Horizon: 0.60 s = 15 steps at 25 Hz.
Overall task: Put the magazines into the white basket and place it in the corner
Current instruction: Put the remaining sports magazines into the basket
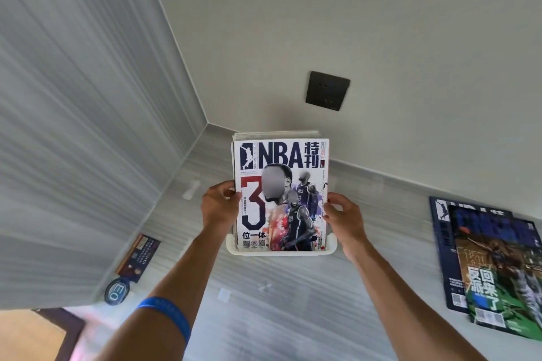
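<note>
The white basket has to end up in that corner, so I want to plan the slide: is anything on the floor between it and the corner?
Nothing visible. The floor from the white basket to the corner looks bare except flat tape marks.

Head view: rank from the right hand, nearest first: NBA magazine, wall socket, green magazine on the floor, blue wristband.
1. NBA magazine: held in right hand.
2. Wall socket: above, on the wall.
3. Green magazine: right, on the floor.
4. Blue wristband: lower left, other arm.
</note>
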### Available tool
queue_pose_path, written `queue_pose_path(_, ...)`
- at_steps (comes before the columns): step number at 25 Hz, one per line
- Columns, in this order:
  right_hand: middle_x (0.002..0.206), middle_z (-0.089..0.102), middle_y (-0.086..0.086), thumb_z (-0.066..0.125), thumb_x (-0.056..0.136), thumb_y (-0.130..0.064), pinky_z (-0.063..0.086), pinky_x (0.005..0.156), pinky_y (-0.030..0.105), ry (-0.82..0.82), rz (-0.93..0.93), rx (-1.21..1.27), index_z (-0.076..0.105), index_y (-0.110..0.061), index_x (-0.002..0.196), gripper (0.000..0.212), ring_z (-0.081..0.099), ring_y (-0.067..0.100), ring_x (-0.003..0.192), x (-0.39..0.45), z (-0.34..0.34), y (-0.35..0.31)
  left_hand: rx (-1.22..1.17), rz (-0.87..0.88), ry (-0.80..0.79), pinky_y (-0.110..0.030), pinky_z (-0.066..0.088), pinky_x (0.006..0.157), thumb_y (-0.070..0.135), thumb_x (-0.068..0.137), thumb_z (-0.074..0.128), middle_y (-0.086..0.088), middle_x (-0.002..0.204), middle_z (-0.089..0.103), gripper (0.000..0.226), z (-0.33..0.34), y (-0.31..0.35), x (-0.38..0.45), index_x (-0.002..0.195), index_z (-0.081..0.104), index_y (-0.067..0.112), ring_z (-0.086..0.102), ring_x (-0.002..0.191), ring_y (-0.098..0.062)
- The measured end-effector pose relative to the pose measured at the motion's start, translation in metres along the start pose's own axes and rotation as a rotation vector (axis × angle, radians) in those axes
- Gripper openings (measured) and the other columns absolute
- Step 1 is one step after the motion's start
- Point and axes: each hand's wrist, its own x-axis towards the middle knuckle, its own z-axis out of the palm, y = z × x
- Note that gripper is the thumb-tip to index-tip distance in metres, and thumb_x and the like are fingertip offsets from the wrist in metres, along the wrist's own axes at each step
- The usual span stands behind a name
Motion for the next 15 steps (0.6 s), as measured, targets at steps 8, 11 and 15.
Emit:
queue_pose_path(8, 0.136, 0.057, 0.006, 0.061, 0.09, -0.01, 0.049, 0.093, 0.035, 0.01, 0.035, -0.227, 0.054, -0.013, 0.133, 0.043, 0.058, 0.024, 0.115, -0.035, -0.076, 0.061, 0.255, 0.503, 0.055, -0.042, 0.042, 0.101, 0.002, 0.078, 0.064, -0.014, 0.139, 0.051, 0.06, 0.046, 0.01, -0.094, 0.135, 0.048, 0.011, 0.046, 0.127, -0.032)
queue_pose_path(11, 0.145, 0.05, 0.009, 0.058, 0.091, -0.01, 0.045, 0.101, 0.035, 0.148, 0.083, -0.507, 0.045, -0.012, 0.14, 0.051, 0.056, 0.028, 0.121, -0.053, -0.154, 0.111, 0.347, 0.614, -0.362, -0.044, 0.027, 0.117, 0.015, 0.085, 0.064, -0.013, 0.156, 0.031, 0.072, 0.11, 0.013, -0.172, 0.149, 0.032, 0.014, 0.025, 0.146, -0.03)
queue_pose_path(15, 0.155, 0.037, 0.01, 0.062, 0.089, -0.015, 0.042, 0.106, 0.044, 0.402, 0.042, -0.539, 0.031, -0.012, 0.148, 0.067, 0.044, 0.031, 0.135, -0.046, -0.238, 0.144, 0.446, 0.515, -0.473, -0.045, 0.008, 0.122, 0.028, 0.09, 0.055, 0.002, 0.16, -0.003, 0.079, 0.174, 0.014, -0.225, 0.153, 0.007, 0.028, -0.014, 0.149, -0.026)
